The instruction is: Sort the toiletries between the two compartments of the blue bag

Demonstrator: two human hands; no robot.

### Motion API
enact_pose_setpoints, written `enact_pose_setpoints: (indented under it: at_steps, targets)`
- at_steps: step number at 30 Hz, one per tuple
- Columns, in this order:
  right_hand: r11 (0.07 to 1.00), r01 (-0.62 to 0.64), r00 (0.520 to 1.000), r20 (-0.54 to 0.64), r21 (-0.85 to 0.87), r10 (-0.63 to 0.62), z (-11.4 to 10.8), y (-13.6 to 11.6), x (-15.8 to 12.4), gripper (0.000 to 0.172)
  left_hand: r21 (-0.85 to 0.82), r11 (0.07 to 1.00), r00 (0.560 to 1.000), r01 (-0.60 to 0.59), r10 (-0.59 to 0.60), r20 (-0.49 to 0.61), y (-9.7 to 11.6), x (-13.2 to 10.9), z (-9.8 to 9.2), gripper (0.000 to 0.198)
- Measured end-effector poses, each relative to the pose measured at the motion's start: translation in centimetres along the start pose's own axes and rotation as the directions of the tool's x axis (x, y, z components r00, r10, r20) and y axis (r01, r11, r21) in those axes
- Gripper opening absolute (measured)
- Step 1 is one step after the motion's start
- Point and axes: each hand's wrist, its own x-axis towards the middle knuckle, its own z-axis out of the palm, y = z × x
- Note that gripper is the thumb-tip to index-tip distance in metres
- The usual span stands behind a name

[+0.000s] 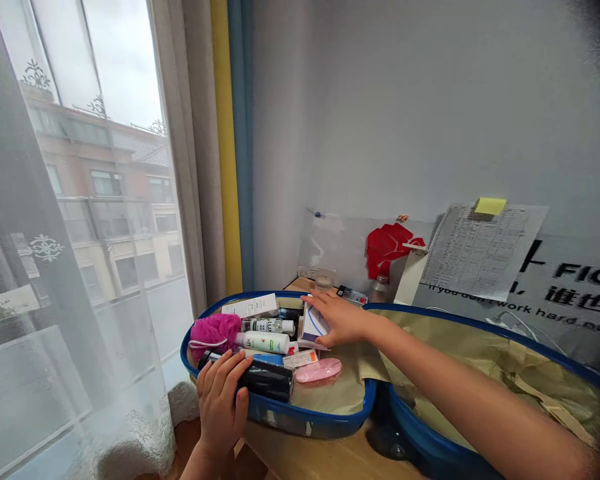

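Observation:
My left hand (223, 400) curls over the left end of a glossy black cylinder (267, 379) at the near rim of an open blue suitcase (325, 423), thumb on the near side. At the far side of the same half, my right hand (347, 320) grips a white box with a blue curve (314, 325); part of the box is hidden by the fingers. Between the hands lie a magenta bath puff (217, 330), a white-green LUX bottle (264, 343), a clear LUX bottle (270, 325), a small white-orange box (300, 359) and a pink oval item (319, 371).
A long white carton (250, 306) leans at the back rim. The suitcase's other half, with beige lining (430, 340) and straps, lies open at right. Behind stand a glass jar (380, 288) and papers (483, 250) against the wall. Sheer curtains (90, 300) hang at left.

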Motion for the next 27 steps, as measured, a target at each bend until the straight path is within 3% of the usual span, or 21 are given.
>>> enact_pose_setpoints:
  at_steps: [8,16,19,22,24,27]
  targets:
    - [1.000,0.022,0.995,0.098,0.022,-0.024,1.9,0.1,1.7,0.109,-0.003,1.000,1.000,-0.018,0.018,-0.002,-0.2,-0.1,0.1,0.038]
    - [0.994,-0.065,0.990,0.132,0.085,0.054,0.9,-0.7,-0.3,0.105,-0.001,0.998,0.997,-0.068,0.069,0.022,-0.6,-0.1,0.0,0.039]
    - [0.989,-0.118,0.990,0.087,0.091,0.110,-0.4,-1.4,-4.0,0.093,-0.012,0.995,0.994,-0.099,0.099,0.033,-0.8,0.1,-0.3,0.041]
    - [0.963,-0.248,0.969,0.034,0.103,0.246,-0.7,-1.2,-9.9,0.080,-0.008,0.992,0.992,-0.129,0.129,0.013,-0.1,0.4,-0.5,0.038]
    - [0.917,-0.378,0.922,-0.038,0.128,0.385,0.3,-0.2,-14.8,0.070,-0.023,0.981,0.981,-0.191,0.190,-0.039,1.4,0.6,-0.4,0.033]
    - [0.816,-0.548,0.788,-0.216,0.183,0.577,4.2,3.1,-23.5,0.056,-0.070,0.926,0.926,-0.372,0.365,-0.100,4.9,1.1,0.2,0.026]
